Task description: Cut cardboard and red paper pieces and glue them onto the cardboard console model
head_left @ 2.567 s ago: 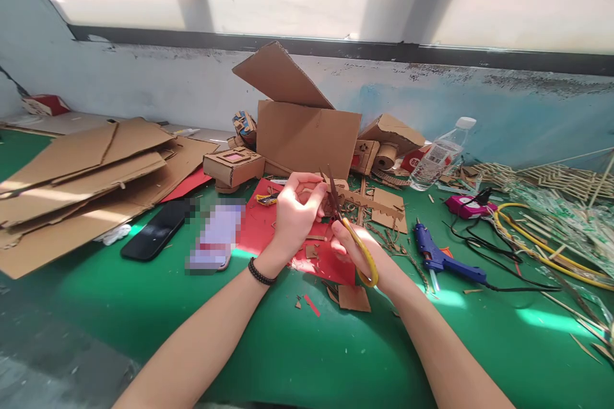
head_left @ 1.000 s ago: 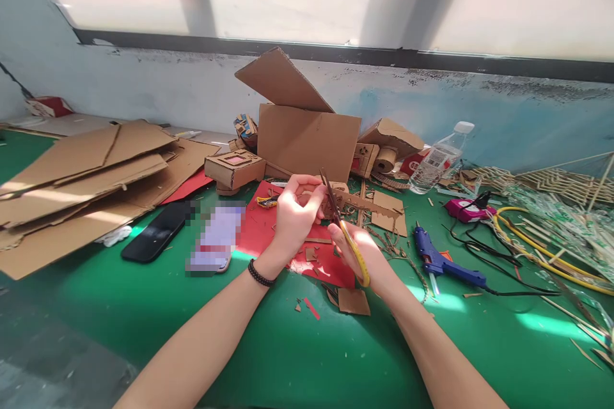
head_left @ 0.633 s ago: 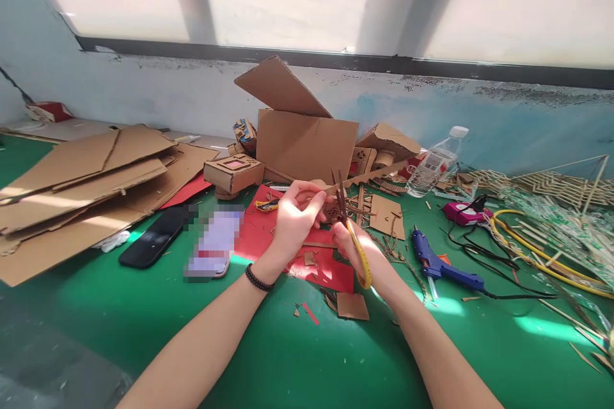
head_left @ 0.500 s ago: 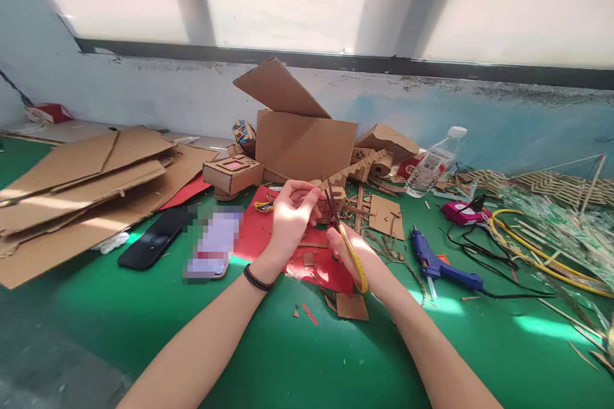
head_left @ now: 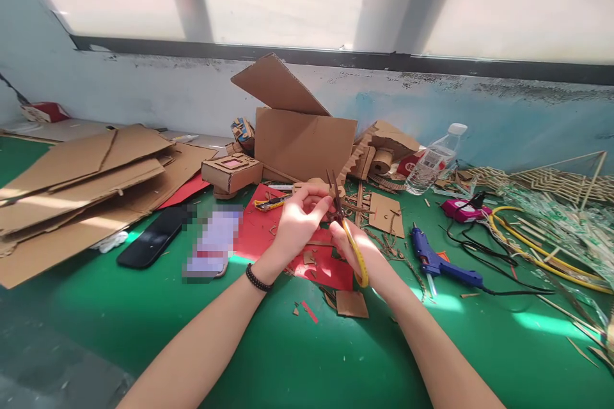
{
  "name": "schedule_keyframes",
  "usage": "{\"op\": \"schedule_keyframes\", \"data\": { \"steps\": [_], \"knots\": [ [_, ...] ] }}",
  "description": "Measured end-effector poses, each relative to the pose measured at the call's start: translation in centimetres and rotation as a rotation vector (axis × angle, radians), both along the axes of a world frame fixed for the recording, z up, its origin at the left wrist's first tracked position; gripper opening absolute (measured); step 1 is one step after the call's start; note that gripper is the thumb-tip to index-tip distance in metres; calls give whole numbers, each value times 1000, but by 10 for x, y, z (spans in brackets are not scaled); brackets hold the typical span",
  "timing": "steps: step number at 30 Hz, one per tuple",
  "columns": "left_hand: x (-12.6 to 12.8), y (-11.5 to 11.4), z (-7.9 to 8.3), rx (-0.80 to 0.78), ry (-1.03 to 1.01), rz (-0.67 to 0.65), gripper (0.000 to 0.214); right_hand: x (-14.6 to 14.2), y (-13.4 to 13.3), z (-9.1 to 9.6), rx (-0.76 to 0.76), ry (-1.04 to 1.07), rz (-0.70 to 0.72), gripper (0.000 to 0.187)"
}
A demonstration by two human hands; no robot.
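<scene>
My right hand (head_left: 357, 249) is wrapped round yellow-handled scissors (head_left: 339, 204), whose dark blades point up and stand slightly apart. Close to the blades, my left hand (head_left: 304, 214) pinches a notched cardboard strip (head_left: 355, 154) that slants up to the right behind the scissors. The strip's lower end is hidden by my fingers. Beneath both hands lies a red sheet (head_left: 254, 230) strewn with cardboard scraps. A yellow utility knife (head_left: 271, 202) rests on the sheet, left of my left hand.
On the left are stacked cardboard sheets (head_left: 86, 185), a black phone (head_left: 153, 239) and a second, blurred phone (head_left: 213, 243). A cardboard box (head_left: 304, 144) stands behind. To the right are a water bottle (head_left: 434, 163), a blue glue gun (head_left: 439, 262) with its cord, and a purple tape measure (head_left: 464, 209).
The notched strip has swung to a steeper angle. My left hand has shifted slightly right and down, and the scissor blades have tilted a little.
</scene>
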State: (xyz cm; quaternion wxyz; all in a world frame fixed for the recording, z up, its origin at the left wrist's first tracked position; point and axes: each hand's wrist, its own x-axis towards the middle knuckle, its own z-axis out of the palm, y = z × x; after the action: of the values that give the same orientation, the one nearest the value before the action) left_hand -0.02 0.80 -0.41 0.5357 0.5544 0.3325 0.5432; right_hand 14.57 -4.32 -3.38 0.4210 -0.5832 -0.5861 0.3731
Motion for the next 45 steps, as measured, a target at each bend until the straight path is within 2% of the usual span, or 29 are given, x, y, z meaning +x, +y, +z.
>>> {"op": "schedule_keyframes", "data": {
  "steps": [3,9,19,28,40,45],
  "knots": [
    [-1,3,-4,-3,-12,-18,22,2,-1,4,-34,-120,46,45],
    [-1,3,-2,-30,-34,-36,24,2,-3,10,-57,-191,13,40],
    [-1,1,2,-83,-39,-85,27,2,3,-3,-20,-255,-34,43],
    [-2,1,3,-110,-46,-118,27,2,3,-3,-13,-344,-70,42],
    [-3,-2,5,-134,-42,-107,29,1,3,-1,-2,-342,-79,41],
    [-8,1,9,-128,-98,-54,27,2,2,3,-32,-278,-35,43]
  ]
}}
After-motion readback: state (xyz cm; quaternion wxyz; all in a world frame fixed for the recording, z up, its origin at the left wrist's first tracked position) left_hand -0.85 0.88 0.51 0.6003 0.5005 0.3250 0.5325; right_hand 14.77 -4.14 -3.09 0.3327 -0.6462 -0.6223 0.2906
